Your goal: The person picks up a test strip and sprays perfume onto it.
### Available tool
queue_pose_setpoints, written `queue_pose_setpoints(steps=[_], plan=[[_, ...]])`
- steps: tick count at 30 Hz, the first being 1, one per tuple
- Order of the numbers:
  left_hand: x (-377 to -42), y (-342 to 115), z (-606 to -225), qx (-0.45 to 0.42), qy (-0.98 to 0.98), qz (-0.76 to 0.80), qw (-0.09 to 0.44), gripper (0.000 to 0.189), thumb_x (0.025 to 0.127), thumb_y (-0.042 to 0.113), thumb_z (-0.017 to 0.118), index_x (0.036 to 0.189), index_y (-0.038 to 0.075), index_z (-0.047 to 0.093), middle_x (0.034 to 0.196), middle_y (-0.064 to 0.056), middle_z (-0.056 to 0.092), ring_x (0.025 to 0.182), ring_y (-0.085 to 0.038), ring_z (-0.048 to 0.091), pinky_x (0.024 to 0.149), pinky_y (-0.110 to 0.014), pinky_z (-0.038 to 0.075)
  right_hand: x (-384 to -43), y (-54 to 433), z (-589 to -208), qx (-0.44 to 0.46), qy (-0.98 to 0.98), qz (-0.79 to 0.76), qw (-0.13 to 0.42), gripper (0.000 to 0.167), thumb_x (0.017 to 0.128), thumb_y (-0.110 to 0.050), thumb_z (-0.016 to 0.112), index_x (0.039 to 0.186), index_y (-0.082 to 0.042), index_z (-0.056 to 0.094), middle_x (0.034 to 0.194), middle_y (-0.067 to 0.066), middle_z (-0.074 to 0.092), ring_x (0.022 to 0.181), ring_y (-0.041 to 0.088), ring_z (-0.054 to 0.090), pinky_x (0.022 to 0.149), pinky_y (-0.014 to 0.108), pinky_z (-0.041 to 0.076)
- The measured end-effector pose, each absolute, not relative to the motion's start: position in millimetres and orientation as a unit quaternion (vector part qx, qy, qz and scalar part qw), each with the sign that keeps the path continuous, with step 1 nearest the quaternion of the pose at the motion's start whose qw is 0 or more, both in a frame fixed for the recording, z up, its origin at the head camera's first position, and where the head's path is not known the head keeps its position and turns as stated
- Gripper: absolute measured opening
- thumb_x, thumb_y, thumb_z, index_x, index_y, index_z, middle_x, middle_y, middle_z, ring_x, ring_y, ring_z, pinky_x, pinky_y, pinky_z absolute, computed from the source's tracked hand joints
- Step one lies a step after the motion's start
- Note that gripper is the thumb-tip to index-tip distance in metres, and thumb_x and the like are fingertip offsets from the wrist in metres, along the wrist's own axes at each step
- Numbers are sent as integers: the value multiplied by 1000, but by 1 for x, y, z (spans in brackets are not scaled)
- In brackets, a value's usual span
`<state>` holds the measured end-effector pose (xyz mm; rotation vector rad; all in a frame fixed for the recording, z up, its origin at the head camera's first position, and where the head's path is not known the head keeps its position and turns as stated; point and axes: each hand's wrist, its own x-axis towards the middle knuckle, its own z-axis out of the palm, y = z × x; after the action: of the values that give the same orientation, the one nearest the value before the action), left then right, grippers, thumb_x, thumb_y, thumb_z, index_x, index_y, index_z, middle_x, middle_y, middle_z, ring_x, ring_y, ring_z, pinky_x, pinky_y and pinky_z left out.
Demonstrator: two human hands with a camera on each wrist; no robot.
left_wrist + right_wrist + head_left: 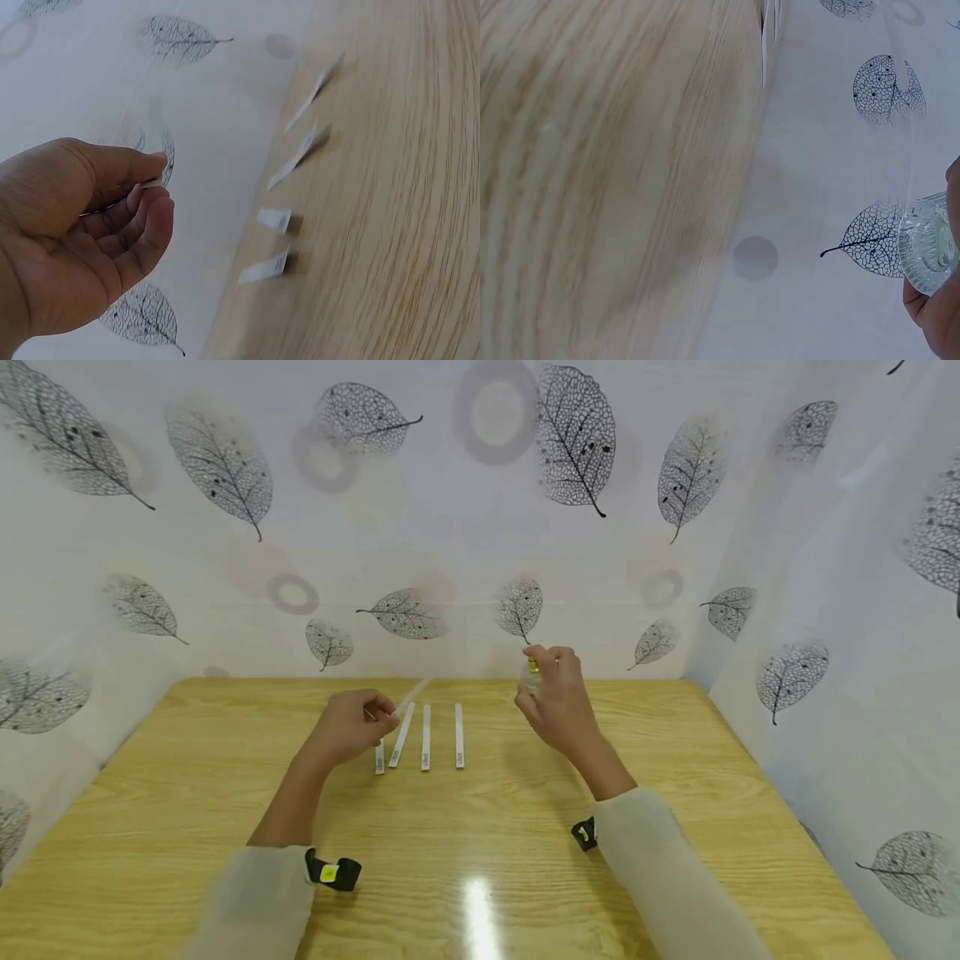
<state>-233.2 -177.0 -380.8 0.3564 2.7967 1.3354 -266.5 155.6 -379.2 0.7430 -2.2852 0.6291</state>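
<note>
My left hand (351, 725) pinches a thin white paper test strip (412, 695) between thumb and fingers, its far end slanting up and to the right. In the left wrist view only a small end of it shows at the fingertips. My right hand (558, 702) is raised over the table's far right part and grips a small glass perfume bottle with a gold neck (533, 665), one finger at its top. In the right wrist view the bottle's ribbed clear base (924, 247) shows, partly covered by the hand. Several white paper strips (426, 737) lie on the table beside my left hand.
The wooden table (465, 827) reaches back to a pale curtain (450, 527) printed with leaves, which also closes in both sides. Black wrist straps (345, 874) sit at both sleeve cuffs.
</note>
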Motion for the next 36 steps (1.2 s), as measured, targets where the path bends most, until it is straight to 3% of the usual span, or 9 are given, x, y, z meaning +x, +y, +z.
queue_pose_setpoints(steps=[5, 9, 16, 19, 24, 36], plan=[[-237, -157, -378, 125, 885, 449, 14, 19, 99, 17, 69, 109, 1, 67, 94, -12, 67, 77, -34, 70, 66, -35, 58, -271, 145, -380, 300, -862, 205, 355, 53, 94, -10, 68, 138, -11, 39, 111, 24, 43, 90, 40, 42, 72, 51, 36], [-240, -142, -376, 132, 876, 463, 11, 17, 98, 16, 70, 108, 2, 67, 93, -11, 67, 76, -32, 69, 67, -35, 59, -274, 139, -380, 301, -862, 193, 359, 54, 94, -12, 70, 137, -13, 39, 111, 23, 43, 93, 40, 39, 73, 50, 30], [-243, -121, -374, 138, 850, 507, 18, 15, 98, 14, 70, 106, 1, 68, 91, -13, 67, 79, -38, 69, 72, -53, 60, -281, 136, -383, 315, -849, 191, 378, 52, 94, -12, 68, 137, -10, 37, 109, 22, 44, 96, 40, 41, 76, 51, 29], [-246, -116, -377, 138, 842, 521, 16, 13, 97, 13, 71, 105, 2, 69, 90, -13, 68, 78, -39, 69, 73, -55, 60, -284, 135, -382, 321, -843, 202, 382, 52, 95, -10, 66, 136, -9, 35, 108, 21, 45, 98, 40, 43, 79, 53, 29], [-249, -107, -381, 131, 823, 552, 19, 14, 97, 13, 71, 103, 1, 69, 90, -14, 67, 74, -33, 69, 76, -56, 60, -288, 134, -382, 315, -845, 225, 369, 49, 96, -10, 61, 135, -7, 32, 109, 22, 45, 100, 39, 43, 81, 54, 29], [-254, -87, -380, 113, 799, 591, 21, 13, 96, 12, 73, 101, 1, 68, 89, -15, 67, 71, -22, 66, 80, -57, 60, -291, 134, -387, 305, -843, 259, 360, 54, 94, -11, 65, 136, -5, 31, 111, 22, 42, 96, 37, 42, 82, 52, 29]])
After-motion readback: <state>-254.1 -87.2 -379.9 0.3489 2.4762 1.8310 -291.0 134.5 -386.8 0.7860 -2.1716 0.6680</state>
